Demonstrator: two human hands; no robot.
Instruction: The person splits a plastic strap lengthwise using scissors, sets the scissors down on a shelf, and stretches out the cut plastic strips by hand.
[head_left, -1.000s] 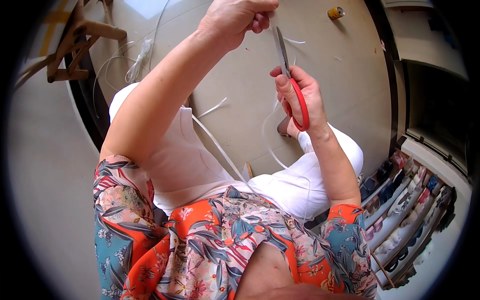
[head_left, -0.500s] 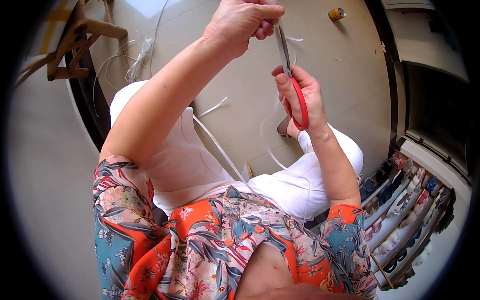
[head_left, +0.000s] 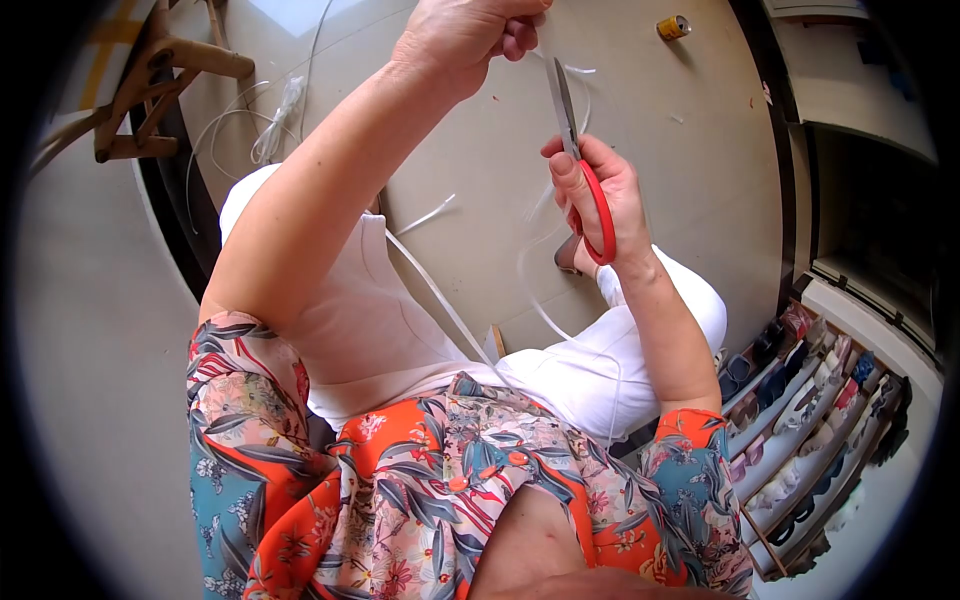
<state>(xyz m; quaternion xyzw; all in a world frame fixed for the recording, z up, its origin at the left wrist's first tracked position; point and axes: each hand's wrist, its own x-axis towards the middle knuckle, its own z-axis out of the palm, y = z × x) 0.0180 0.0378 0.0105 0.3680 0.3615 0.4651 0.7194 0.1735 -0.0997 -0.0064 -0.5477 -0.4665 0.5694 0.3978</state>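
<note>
Currently, head view: one pair of red-handled scissors [head_left: 606, 215] is held upright over the floor [head_left: 690, 160], blades slightly parted.
Right hand [head_left: 622, 190]: wrapped around the scissors' handles.
Left hand [head_left: 445, 45]: closed in a pinch at the top edge, apparently on a pale strip [head_left: 542, 42]; the grasp is partly cut off.
Scissors' handling: probably light, rigid and smooth; best taken by the red loops, clear of the blades.
Strip handling: likely nearly weightless, bendy and slick; best pinched near an end.
White lengths: one is laid over the lap [head_left: 440, 295], one is looped beside the right leg [head_left: 528, 285]; joins cannot be traced, so no total is given.
Tangled bundle [head_left: 284, 118]: one, on the floor.
Yellow can [head_left: 672, 28]: one, lying well apart.
</note>
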